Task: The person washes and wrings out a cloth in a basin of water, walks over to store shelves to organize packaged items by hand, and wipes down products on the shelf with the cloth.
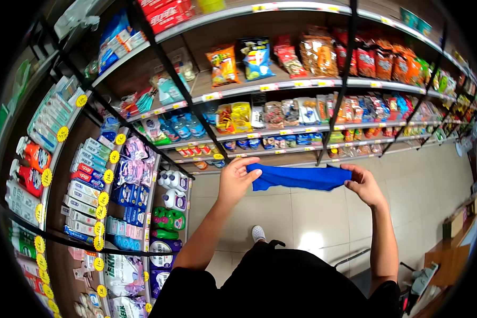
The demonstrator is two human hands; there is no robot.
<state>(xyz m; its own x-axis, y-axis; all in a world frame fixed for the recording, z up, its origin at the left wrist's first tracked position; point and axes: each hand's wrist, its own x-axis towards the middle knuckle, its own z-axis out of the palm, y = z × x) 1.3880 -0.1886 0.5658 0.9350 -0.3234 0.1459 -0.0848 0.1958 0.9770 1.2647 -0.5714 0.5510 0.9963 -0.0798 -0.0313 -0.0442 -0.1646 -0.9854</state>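
A strip of blue cloth (302, 177) is stretched out in the air between both hands, roughly level, in front of the lower shelves and above the tiled floor. My left hand (239, 179) pinches its left end between thumb and fingers. At the other end, my right hand (363, 184) grips the cloth's right corner, the thumb below and the fingers above. The cloth looks folded lengthwise, with an uneven lower edge.
Long shelves (297, 83) of bagged snacks run across the front and right. Shelves at the left hold toothpaste boxes (90, 153), bottles (32, 175) and detergent. Below is the tiled floor (408, 201); a wooden box (448, 265) stands at the lower right.
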